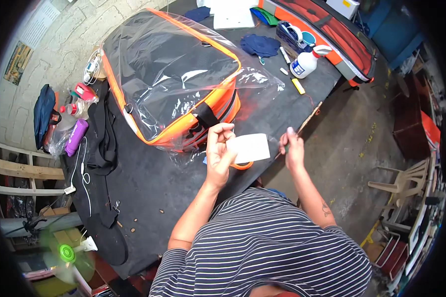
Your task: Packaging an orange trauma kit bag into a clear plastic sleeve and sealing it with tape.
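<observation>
My left hand pinches a small blank-looking white card between thumb and fingers, above the table's near edge. To its right, my right hand is closed, and a thin dark tip shows below the fingers; I cannot make out what it is. Just beyond my left hand lies a large black bag with orange trim, covered by a clear plastic sheet. Part of an orange loop shows under the card, its kind hidden.
The dark table holds black straps, a white cable and a purple bottle at left. A white spray bottle, a yellow marker and dark cloth lie farther right. A fan spins lower left; a plastic chair stands right.
</observation>
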The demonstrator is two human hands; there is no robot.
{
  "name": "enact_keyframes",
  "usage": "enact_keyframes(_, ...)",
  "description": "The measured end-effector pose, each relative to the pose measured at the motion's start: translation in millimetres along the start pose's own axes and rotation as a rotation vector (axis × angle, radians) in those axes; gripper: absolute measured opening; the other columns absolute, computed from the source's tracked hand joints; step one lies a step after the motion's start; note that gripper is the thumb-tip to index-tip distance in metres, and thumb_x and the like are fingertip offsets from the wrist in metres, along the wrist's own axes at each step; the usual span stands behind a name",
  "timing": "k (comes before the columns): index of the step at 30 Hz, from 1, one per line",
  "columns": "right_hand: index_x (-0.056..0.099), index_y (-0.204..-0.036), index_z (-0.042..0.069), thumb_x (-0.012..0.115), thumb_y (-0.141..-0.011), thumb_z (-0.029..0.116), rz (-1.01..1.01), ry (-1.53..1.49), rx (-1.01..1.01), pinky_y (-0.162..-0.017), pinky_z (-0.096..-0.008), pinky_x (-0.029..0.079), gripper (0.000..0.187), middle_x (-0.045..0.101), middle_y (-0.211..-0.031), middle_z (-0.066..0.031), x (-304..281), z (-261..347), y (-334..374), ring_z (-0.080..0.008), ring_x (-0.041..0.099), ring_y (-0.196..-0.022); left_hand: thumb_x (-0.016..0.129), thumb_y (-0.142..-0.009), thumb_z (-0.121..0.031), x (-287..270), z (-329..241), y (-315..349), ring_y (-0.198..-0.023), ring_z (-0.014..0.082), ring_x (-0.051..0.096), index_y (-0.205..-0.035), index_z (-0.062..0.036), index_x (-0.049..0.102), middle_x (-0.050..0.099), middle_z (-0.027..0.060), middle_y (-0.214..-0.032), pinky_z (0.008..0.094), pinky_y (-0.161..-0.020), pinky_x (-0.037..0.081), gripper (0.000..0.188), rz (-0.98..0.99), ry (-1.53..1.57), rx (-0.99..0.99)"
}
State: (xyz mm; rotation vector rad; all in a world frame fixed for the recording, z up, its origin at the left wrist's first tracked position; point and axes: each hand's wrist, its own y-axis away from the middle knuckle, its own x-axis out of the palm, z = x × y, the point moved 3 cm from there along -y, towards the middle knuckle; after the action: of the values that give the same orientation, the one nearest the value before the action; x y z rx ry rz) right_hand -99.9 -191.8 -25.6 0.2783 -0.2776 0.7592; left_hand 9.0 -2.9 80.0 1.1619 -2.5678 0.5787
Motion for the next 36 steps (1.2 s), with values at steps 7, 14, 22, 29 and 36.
enact_keyframes(7,0.058,-0.109,-0.003,0.058,-0.092,0.026,0.461,-0.048,0.11,-0.048,-0.0187,0.03,0.034,0.053,-0.071,0.0015,29.0,77.9,6.8,-0.0031,0.035,-0.053,0.055,-0.076,-0.001,13.7,-3.3,-4.9,-0.077,0.0046,0.039,-0.123,-0.0033,0.041,0.038,-0.0004,-0.09,0.0177,-0.067,0.035,0.048,0.078,-0.069,-0.025)
enact_keyframes(14,0.057,-0.079,0.001,0.053,-0.094,0.021,0.639,-0.316,0.323,-0.041,-0.02,0.024,0.026,0.048,-0.062,0.0014,12.6,92.1,-3.6,-0.0034,0.031,-0.042,0.068,-0.082,-0.012,13.5,3.2,-10.9,-0.073,0.0027,0.047,-0.111,-0.002,0.057,0.047,-0.0045,-0.079,0.0174,-0.063,0.038,0.032,0.11,-0.345,-0.182)
enact_keyframes(22,0.053,-0.085,0.004,0.043,-0.099,0.024,0.622,-0.771,0.525,-0.042,-0.0202,0.027,0.027,0.043,-0.064,0.0017,30.9,97.8,-11.0,-0.0027,0.028,-0.039,0.066,-0.083,-0.015,31.6,11.1,-6.7,-0.06,0.014,0.043,-0.077,0.0047,0.06,0.044,0.0064,-0.066,0.0292,-0.054,0.034,0.021,0.231,-0.612,-0.006)
enact_keyframes(29,0.053,-0.083,0.002,0.046,-0.098,0.021,0.497,-0.941,0.593,-0.042,-0.0215,0.026,0.025,0.043,-0.065,0.0012,45.0,97.3,-16.4,-0.0038,0.028,-0.038,0.067,-0.083,-0.016,30.0,4.4,-8.0,-0.059,0.0106,0.042,-0.071,0.0037,0.06,0.045,0.0024,-0.063,0.0264,-0.054,0.031,0.024,0.149,-0.627,-0.028)
enact_keyframes(36,0.057,-0.082,0.001,0.047,-0.098,0.024,0.183,-0.225,-0.2,-0.04,-0.0202,0.025,0.029,0.05,-0.063,-0.0006,-12.7,173.8,-40.6,-0.003,0.031,-0.04,0.064,-0.085,-0.018,-8.3,43.1,10.9,-0.062,0.0126,0.049,-0.076,0.0037,0.061,0.052,0.0051,-0.068,0.0272,-0.056,0.035,0.024,0.114,-0.69,-0.168)
